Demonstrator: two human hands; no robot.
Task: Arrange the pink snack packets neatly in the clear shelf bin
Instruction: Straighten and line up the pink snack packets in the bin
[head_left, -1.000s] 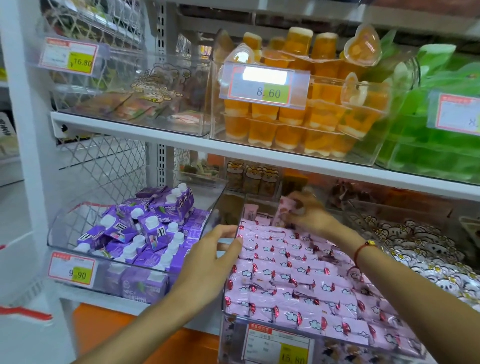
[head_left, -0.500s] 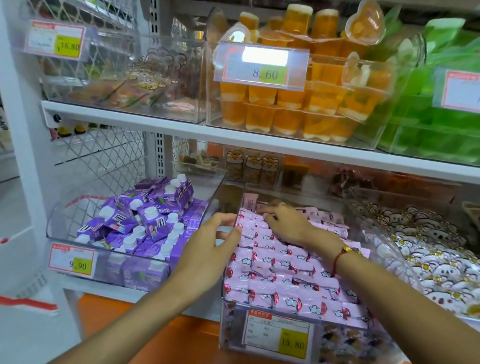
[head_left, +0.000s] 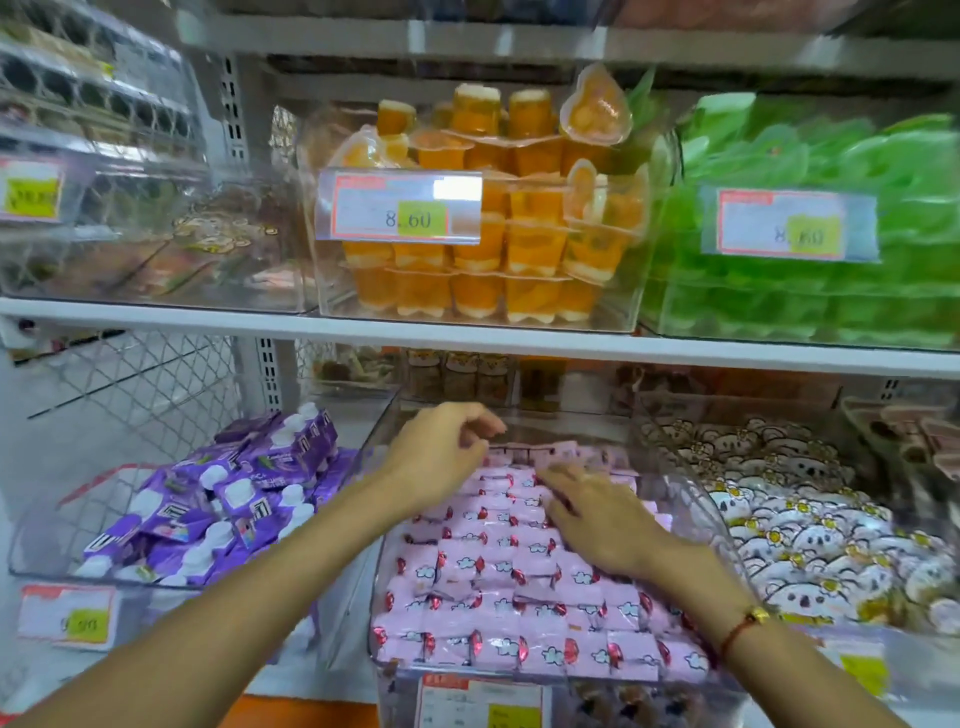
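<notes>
Rows of pink snack packets (head_left: 498, 571) fill the clear shelf bin (head_left: 698, 493) on the lower shelf, most lying flat; a few stand upright along the back. My left hand (head_left: 441, 454) hovers over the bin's back left corner with its fingers loosely bent, and I see nothing in it. My right hand (head_left: 597, 519) lies on the packets toward the back right, fingers spread and fairly straight, pressing on them.
A bin of purple pouches (head_left: 234, 499) stands to the left, a bin of white koala packets (head_left: 805, 530) to the right. The white shelf board (head_left: 467, 338) runs just above, carrying orange jelly cups (head_left: 483, 249) and green packets (head_left: 805, 156). A price tag (head_left: 478, 706) hangs on the bin's front.
My left hand moved from the bin's left edge up to its back left corner. My right hand slid from the back row forward and to the right, now lying flat.
</notes>
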